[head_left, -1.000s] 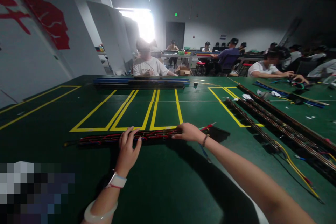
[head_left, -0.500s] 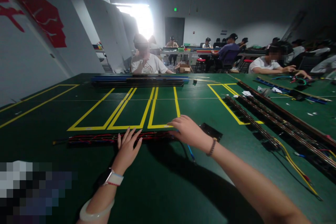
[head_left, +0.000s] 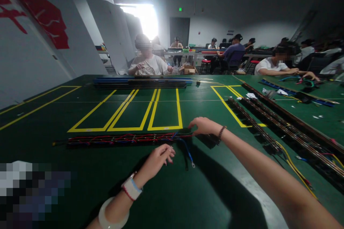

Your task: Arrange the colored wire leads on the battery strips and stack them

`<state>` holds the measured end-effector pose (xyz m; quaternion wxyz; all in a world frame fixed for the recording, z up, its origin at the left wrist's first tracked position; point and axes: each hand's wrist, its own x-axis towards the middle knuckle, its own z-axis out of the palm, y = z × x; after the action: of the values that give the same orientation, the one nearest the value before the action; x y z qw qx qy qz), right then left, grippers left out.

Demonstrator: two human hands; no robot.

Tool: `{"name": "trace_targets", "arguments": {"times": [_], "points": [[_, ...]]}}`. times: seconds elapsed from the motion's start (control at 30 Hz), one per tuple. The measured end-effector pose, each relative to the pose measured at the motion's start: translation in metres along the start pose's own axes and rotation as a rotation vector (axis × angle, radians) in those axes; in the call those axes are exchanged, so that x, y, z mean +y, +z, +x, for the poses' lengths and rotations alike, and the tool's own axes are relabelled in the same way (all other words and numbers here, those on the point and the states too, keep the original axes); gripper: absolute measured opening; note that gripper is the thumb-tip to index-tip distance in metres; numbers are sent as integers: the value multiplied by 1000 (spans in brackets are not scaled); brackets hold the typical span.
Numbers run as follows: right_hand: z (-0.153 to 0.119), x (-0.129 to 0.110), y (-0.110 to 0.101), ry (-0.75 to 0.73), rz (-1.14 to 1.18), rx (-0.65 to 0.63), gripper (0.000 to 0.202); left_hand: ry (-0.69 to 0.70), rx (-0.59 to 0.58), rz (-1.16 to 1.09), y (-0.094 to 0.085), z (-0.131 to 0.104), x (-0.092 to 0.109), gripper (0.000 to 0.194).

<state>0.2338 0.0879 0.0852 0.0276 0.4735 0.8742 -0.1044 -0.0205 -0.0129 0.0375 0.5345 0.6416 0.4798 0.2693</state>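
Observation:
A long, narrow harness of red and dark wires (head_left: 120,138) lies crosswise on the green table (head_left: 107,193). From its right end a blue cable (head_left: 189,154) with a metal ring lug bends toward me. My right hand (head_left: 205,126) is at the thin red wires past that end, thumb and fingers pinched on them. Below the harness, near the blue cable, my left hand (head_left: 162,155) hovers with loosely curled, parted fingers and nothing in it. A dark flat piece (head_left: 211,140) lies partly hidden under my right wrist.
Several long wired strips (head_left: 290,125) lie slanted at the right, with yellow cables (head_left: 295,171). Yellow tape outlines (head_left: 88,130) mark the table. Blue and black bars (head_left: 139,82) lie at the far edge, before a seated person (head_left: 149,62). Another person (head_left: 271,65) sits far right.
My left hand has come off the harness and moved right and nearer to me. My right hand has shifted right, to the wires past the harness end. The blue cable's lug shows more fully.

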Motion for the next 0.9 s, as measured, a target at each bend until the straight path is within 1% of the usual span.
{"name": "trace_targets", "arguments": {"times": [0.03,0.1,0.17,0.27,0.37,0.43,0.53,0.67,0.77,0.9], "points": [[3,6,5,18,17,-39,46,-68,-59,-101,9,4,2,31],[7,16,13,57,52,-119,57,-184,-89,-287,22,11,7,29],[10,21,19,79,65,-174,61,-268,-101,-424,30,17,11,29],[11,21,24,78,62,-198,56,-342,-158,-619,38,25,13,29],[9,17,25,58,90,-210,47,-342,-209,-819,51,35,10,25],[8,14,24,33,104,-202,42,-336,-188,-911,62,42,8,22],[4,8,24,5,130,-183,35,-300,-121,-1002,80,52,8,15],[-4,-4,23,-1,156,-178,30,-232,5,-1107,98,61,11,13],[-10,-13,24,-11,142,-160,25,-224,67,-1156,106,64,11,15],[-17,-22,25,2,111,-152,22,-188,110,-1166,110,66,5,11]]}}
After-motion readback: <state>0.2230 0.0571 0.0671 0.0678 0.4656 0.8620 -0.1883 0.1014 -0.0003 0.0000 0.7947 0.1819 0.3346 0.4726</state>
